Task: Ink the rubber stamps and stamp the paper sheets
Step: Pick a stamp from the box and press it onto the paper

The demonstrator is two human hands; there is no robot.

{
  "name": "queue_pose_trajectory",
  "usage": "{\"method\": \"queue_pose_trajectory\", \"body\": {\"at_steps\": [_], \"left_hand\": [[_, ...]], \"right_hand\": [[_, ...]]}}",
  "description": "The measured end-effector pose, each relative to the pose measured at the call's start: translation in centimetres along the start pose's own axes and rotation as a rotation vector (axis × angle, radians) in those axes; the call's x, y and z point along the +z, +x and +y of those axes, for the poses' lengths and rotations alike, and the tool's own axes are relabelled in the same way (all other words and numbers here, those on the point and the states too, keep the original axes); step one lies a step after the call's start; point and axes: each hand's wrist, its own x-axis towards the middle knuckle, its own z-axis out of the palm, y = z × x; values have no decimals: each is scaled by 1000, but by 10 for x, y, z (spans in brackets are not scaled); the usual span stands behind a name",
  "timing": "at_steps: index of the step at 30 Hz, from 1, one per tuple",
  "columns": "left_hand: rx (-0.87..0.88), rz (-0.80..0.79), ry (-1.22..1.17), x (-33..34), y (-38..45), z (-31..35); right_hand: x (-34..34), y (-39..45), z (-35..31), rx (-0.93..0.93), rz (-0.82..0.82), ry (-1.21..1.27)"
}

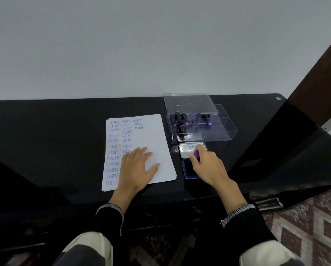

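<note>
We held the stamp (196, 154) in our right hand (208, 167), fingers curled round its purple body, directly over the ink pad (187, 169). Whether the stamp face touched the pad could not be determined, since the hand covered it. The pad sat open on the table (55, 135), its blue tray nearest us and its silver lid (191, 149) folded back on the far side.

Our left hand (139, 167) lay flat on the paper stack (155, 135), fingers straight and spread, gripping nothing. The stack rested just left of the pad, edges slightly fanned. The top sheet carried blue impressions in columns down its left part: SAMPLE repeated many times, some reversed, plus AIR MAIL, FRAGILE and AMENDED. Its right part was unmarked.

Beyond the pad stood a clear box (218, 131) with dividers, its clear lid (189, 104) resting across the far left part. Several dark-handled stamps (180, 121) lay in its left compartments and in a rear one.

A dark sleeve with a pale cuff covered each wrist.
</note>
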Motion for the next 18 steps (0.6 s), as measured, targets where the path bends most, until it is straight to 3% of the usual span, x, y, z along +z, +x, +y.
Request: {"method": "queue_pose_trajectory", "body": {"at_steps": [5,8,11,18], "left_hand": [[224,-2,-6,-3,4,10],[227,-174,-197,-1,5,31],[231,-309,-215,5,7,50],[207,-294,-134,19,7,50]], "right_hand": [[6,-2,-1,-26,-13,-56],[7,-4,1,-17,-22,-16],[7,-2,4,-27,-30,36],[9,7,7,-36,-35,95]]}}
